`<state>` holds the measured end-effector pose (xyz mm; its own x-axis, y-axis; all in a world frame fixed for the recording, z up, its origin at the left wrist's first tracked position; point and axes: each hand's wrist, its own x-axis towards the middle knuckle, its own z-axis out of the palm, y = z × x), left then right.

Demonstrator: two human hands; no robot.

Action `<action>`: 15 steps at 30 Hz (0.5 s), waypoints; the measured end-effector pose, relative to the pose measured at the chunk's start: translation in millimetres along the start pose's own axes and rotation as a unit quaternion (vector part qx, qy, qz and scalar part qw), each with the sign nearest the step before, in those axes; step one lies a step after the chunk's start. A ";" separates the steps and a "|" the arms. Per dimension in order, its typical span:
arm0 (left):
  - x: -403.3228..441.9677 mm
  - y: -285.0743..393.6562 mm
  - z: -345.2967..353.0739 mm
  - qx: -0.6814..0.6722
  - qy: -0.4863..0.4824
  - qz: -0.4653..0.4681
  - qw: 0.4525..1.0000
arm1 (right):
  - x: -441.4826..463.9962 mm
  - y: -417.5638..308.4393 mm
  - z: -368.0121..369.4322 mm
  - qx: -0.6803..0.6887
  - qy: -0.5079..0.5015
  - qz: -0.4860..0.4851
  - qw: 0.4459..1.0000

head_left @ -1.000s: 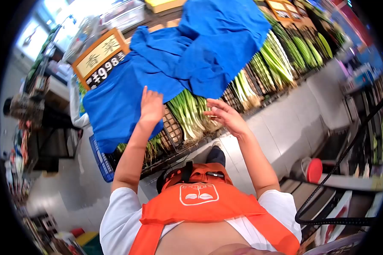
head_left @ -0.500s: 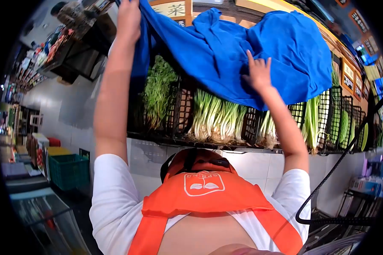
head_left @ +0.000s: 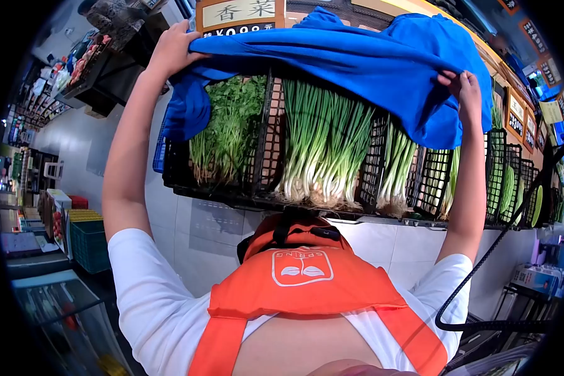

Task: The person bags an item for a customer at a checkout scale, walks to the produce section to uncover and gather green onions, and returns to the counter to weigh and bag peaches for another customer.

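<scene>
A blue cloth (head_left: 357, 59) stretches between my hands over the back of a vegetable display, its near edge lifted. My left hand (head_left: 174, 50) grips its left end, above a bunch of leafy cilantro (head_left: 229, 125). My right hand (head_left: 464, 94) pinches the cloth's edge on the right between thumb and fingers. Below the cloth, green onions (head_left: 326, 144) stand in a black crate, white roots toward me. A smaller bunch of green onions (head_left: 398, 166) sits to their right. The cloth hides the back of several crates.
Black mesh crate dividers (head_left: 495, 169) continue to the right. A price sign (head_left: 241, 17) stands behind the cloth. A black cable (head_left: 482, 266) hangs at right. At left are a green crate (head_left: 89, 241) and a dark stand (head_left: 106, 78).
My left hand has come down and left with the cloth. My right hand, spread on the cloth before, has moved right and closed on its edge. More of the cilantro and green onions shows.
</scene>
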<state>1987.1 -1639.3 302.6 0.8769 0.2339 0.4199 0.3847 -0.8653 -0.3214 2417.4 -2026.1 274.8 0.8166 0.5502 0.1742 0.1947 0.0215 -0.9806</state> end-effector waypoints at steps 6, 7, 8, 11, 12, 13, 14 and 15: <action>56.1 -19.1 58.7 -0.354 0.026 -0.263 0.897 | 82.1 22.4 -1.6 -0.217 0.105 -0.216 0.946; 64.9 -12.4 58.6 -0.459 0.019 -0.323 0.827 | 81.6 15.9 13.3 -0.214 0.117 -0.275 0.930; 72.1 -4.1 58.1 -0.467 0.009 -0.364 0.806 | 89.1 19.6 20.9 -0.229 0.087 -0.273 0.930; 77.3 -10.3 120.6 -0.161 -0.035 -0.350 0.922 | 94.1 54.1 31.9 -0.460 -0.020 -0.195 0.866; 71.7 1.6 122.6 -0.160 -0.074 -0.351 0.920 | 92.1 71.9 32.1 -0.471 -0.088 -0.210 0.852; 62.1 17.8 119.0 -0.159 -0.113 -0.354 0.915 | 90.5 83.3 30.9 -0.480 -0.157 -0.225 0.833; 55.1 30.9 111.9 -0.156 -0.175 -0.335 0.912 | 73.9 75.2 35.3 -0.453 -0.206 -0.169 0.851; 44.6 36.1 120.6 -0.172 -0.174 -0.329 0.912 | 44.3 60.6 47.2 -0.422 -0.253 -0.112 0.863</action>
<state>2074.9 -1606.7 207.3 0.5508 0.8272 0.1114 0.7997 -0.5612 0.2135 2439.8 -1961.0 218.8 0.4067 0.9100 0.0806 0.8183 -0.3236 -0.4750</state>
